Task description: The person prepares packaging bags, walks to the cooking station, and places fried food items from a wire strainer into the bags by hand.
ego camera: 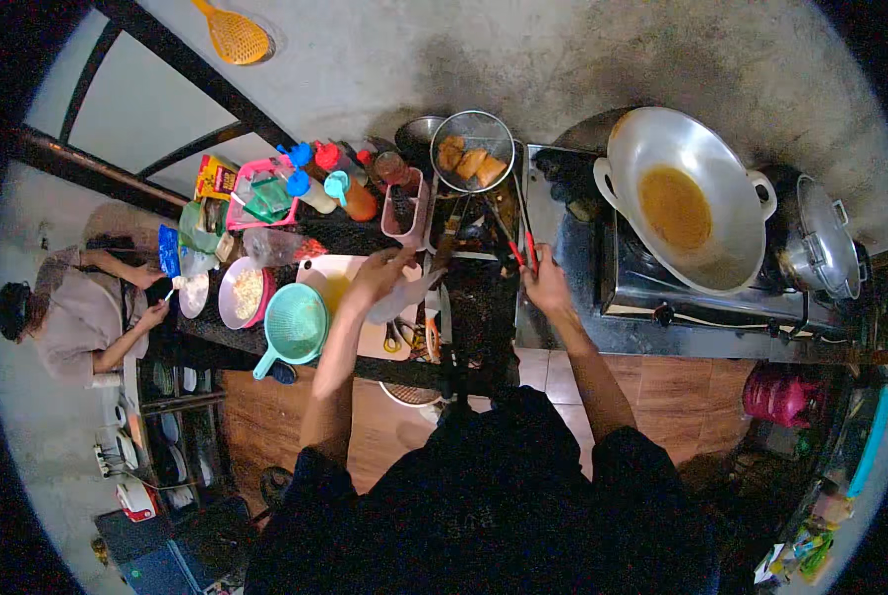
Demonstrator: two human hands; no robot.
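Note:
My right hand (547,282) grips the red handles of metal tongs (522,251), whose arms point away toward the stove counter's left edge. From my left hand (381,277) hangs a translucent plastic bag (399,299), above a pale cutting board (373,343). Scissors (392,338) lie on the board, with a knife (445,316) at its right side. Beyond both hands, a round wire strainer (474,119) holds several fried golden-brown pieces (472,161). Left of it stands a pink plastic container (413,223) with dark contents.
A large wok (719,253) with brown oil sits on the gas stove (637,305); a lidded pot (823,245) stands beside it. Squeeze bottles (314,192), a green colander (295,323) and a pink bowl (244,297) line the left counter. Another person (90,312) works at its far end.

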